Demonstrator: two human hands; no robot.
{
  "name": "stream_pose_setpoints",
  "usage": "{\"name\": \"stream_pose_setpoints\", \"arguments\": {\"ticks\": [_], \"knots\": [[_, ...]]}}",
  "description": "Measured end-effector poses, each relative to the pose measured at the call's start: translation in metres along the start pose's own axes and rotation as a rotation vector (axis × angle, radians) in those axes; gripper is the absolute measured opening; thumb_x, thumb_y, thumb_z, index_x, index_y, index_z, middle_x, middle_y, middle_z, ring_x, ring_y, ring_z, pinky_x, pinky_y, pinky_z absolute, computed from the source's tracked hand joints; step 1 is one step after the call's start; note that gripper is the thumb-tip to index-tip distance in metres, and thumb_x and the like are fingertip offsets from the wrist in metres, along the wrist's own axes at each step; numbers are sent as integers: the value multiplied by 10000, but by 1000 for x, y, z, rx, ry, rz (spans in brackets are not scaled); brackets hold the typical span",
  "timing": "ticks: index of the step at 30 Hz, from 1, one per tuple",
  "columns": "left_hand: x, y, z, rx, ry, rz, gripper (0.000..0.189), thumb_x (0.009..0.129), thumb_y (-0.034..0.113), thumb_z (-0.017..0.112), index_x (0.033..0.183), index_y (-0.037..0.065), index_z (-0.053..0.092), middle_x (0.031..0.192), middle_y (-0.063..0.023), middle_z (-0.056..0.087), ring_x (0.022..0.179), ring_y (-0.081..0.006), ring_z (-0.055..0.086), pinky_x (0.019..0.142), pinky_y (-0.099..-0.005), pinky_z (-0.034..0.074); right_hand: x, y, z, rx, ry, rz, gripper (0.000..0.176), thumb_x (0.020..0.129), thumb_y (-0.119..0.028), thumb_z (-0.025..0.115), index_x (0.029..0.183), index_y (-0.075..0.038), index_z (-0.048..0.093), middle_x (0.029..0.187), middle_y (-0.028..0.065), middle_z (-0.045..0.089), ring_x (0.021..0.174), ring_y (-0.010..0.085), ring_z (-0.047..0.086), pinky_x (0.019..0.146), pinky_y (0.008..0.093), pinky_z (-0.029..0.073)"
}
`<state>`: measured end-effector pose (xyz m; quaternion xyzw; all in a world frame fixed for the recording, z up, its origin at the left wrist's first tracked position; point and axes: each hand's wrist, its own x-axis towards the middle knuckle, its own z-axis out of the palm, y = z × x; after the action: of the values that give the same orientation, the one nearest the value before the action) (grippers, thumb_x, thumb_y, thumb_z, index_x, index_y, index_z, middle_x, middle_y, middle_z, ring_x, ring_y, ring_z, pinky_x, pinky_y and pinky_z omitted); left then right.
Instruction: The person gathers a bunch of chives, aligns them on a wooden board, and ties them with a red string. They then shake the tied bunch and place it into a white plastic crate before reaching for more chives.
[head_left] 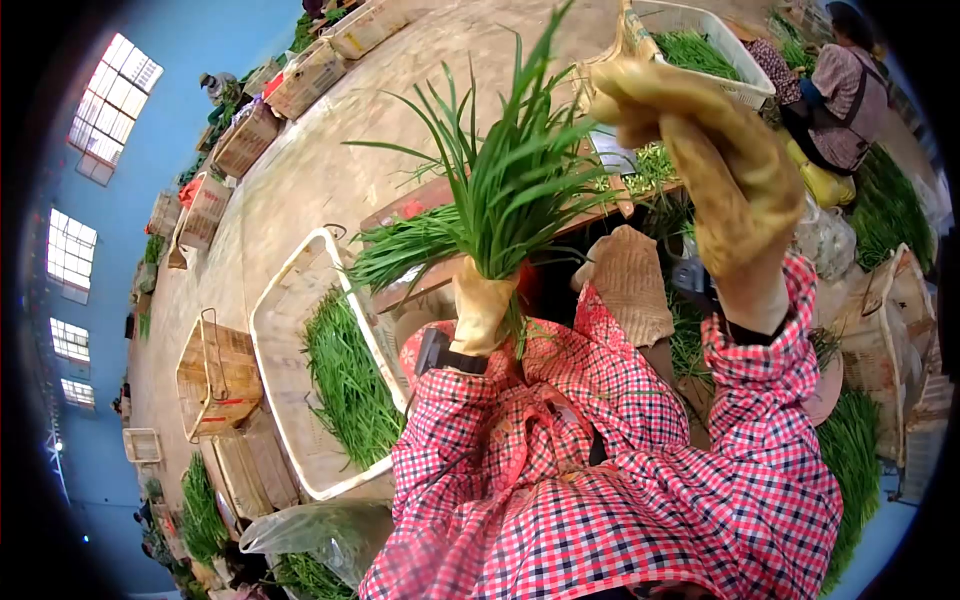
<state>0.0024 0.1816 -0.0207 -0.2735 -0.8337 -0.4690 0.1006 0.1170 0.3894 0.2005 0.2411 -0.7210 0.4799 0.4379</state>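
Blue wall [122, 215] beyond, left hand [485, 305] has fingers clasping green stalks [505, 195]; right hand [722, 165] has fingers too blurred to tell.

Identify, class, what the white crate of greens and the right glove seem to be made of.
White crate: probably moulded plastic, fairly dull and dirt-marked; its openwork walls and smooth, rounded rim suggest this.
Right glove: perhaps rubber or latex, faintly shiny, given its soft wrinkles.

Blue wall [125, 235], bright paned windows [112, 95], tan floor [390, 80], crates [240, 140] along the wall
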Motion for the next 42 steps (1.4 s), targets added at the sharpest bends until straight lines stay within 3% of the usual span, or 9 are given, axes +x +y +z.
{"name": "stream_pose_setpoints", "arguments": {"ticks": [5,11,14,18,21,29,33,37,42], "knots": [[-3,2,-3,24,47,-80,265,745,195,752,946,48,661,833,-188,681,784,-386,664,673,-420,531,33,35,46,377,66,246,265,990,-67,483,1202,49,590,1140,148,660,1054,213,652,923,307,542],[-3,9,-9,91,50,-173,291,756,261,755,950,62,670,837,-184,682,794,-402,658,699,-458,523,1,142,72,3,-179,425,333,988,-184,538,1241,27,580,1189,149,657,1098,199,625,943,297,500],[-5,0,-7,72,62,-166,288,769,291,739,935,66,672,841,-181,675,794,-399,653,696,-466,520,2,127,68,7,-350,586,378,988,-178,546,1310,19,532,1198,109,653,1085,177,625,912,292,512],[-5,-1,-8,131,41,-128,304,785,304,732,963,65,670,852,-191,674,786,-399,656,671,-458,519,8,120,76,-248,-247,363,348,950,-140,609,1253,28,574,1088,70,686,958,137,654,859,262,521],[-4,1,-9,163,-2,-89,289,817,317,706,980,80,671,870,-190,674,798,-404,654,670,-464,512,20,121,82,-28,-146,413,359,914,-190,651,1213,7,612,1010,130,711,918,174,674,822,276,535],[-7,-17,2,190,30,5,330,811,359,694,932,57,640,767,-195,652,718,-401,639,617,-473,509,23,124,89,282,-316,948,328,947,-278,635,1051,29,679,828,68,719,601,77,607,539,209,457],[-1,2,-5,169,-16,-17,248,839,301,674,973,93,681,846,-173,678,767,-387,655,647,-443,511,3,121,76,230,-122,711,189,936,-183,640,917,-16,727,783,76,728,556,87,614,461,217,440],[-13,-4,-3,169,-63,-47,263,812,282,686,986,85,676,863,-182,675,799,-395,651,687,-458,512,28,105,25,38,122,626,236,982,-84,489,1018,15,700,979,141,723,711,165,679,583,265,550],[-31,-25,2,164,-68,2,274,772,229,753,979,72,667,863,-178,684,794,-391,660,676,-437,523,62,51,-67,-246,378,359,217,967,-82,524,1084,24,672,978,149,711,697,160,673,585,262,567]]}}
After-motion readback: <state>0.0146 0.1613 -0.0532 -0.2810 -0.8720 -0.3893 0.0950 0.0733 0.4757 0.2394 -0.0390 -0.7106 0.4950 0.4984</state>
